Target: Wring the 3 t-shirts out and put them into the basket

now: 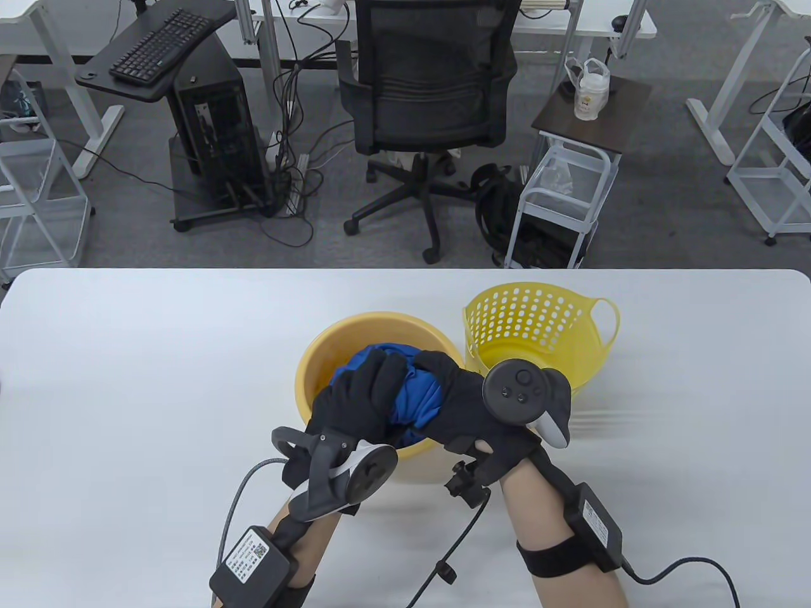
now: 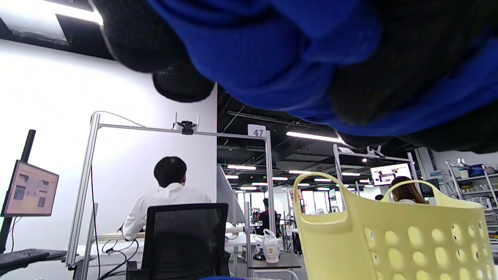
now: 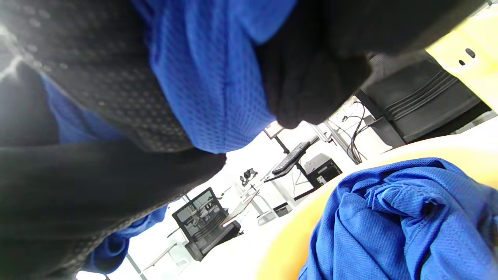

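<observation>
1. Behind the white desk (image 1: 127, 380) stand a black mesh office chair (image 1: 431, 82), a black computer tower (image 1: 218, 126) under a keyboard (image 1: 161, 45), and a small white cart (image 1: 561, 190).
2. On the desk, a round orange-yellow plastic basin (image 1: 329, 358) sits just left of a pale yellow perforated plastic basket with loop handles (image 1: 538, 329); the two nearly touch.
3. Both gloved hands meet above the basin, blocking most of its inside from the table view.
4. The left hand (image 1: 355, 399) has its grip curled tight round a bunched blue mesh t-shirt (image 1: 415, 396); the right hand (image 1: 466, 399) grips the same bundle from the other side.
5. The t-shirt is held between the palms, above the basin.
6. More blue mesh fabric (image 3: 408, 221) lies in the basin below, seen from the right wrist view.
7. The basket stands beside the right hand, apart from it.
</observation>
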Action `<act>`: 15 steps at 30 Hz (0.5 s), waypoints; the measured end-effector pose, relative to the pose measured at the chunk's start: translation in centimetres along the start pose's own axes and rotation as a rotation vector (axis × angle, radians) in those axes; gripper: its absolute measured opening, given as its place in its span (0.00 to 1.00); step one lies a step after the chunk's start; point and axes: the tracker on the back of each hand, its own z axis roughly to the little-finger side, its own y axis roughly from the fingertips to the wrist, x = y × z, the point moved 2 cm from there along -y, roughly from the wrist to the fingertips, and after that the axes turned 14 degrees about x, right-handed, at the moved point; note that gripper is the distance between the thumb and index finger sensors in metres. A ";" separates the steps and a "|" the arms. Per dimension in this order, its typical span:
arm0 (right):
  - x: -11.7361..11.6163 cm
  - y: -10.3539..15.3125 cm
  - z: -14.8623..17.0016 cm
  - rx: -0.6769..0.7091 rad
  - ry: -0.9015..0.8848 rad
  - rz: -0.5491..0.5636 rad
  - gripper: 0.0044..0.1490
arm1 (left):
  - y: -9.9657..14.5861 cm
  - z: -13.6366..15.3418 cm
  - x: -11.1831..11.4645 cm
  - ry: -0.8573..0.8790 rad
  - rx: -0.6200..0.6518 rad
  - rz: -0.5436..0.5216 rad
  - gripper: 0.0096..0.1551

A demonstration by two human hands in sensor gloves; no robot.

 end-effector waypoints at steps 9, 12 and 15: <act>4.9 2.1 2.6 -0.043 -0.170 0.262 0.55 | 0.1 1.2 -1.8 0.203 -0.006 -0.136 0.59; 7.7 4.0 3.7 -0.143 -0.030 0.490 0.57 | 0.2 3.4 -1.6 0.287 -0.059 -0.127 0.57; 9.3 5.5 5.2 -0.284 0.258 0.578 0.59 | -0.1 5.1 0.1 0.365 -0.058 0.010 0.51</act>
